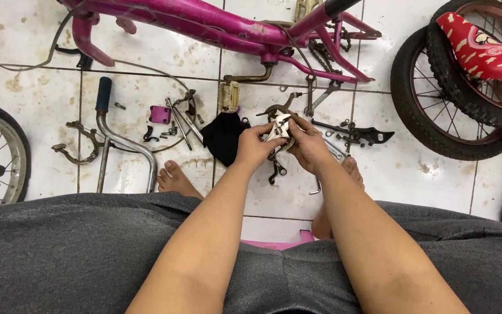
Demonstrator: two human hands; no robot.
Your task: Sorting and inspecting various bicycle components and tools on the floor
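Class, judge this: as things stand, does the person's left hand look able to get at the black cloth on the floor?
Probably yes. The black cloth lies on bare tile just beside the left hand, with nothing between them. That hand would first have to let go of the metal brake part that both hands hold.

Bare forearms without sleeves, bare feet [175, 180], dark grey fabric shorts [76, 250] across both thighs

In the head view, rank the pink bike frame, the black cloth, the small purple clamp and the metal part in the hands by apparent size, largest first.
1. pink bike frame
2. black cloth
3. metal part, held by left hand and right hand, partly hidden and nearer the camera, so unsure against the clamp
4. purple clamp
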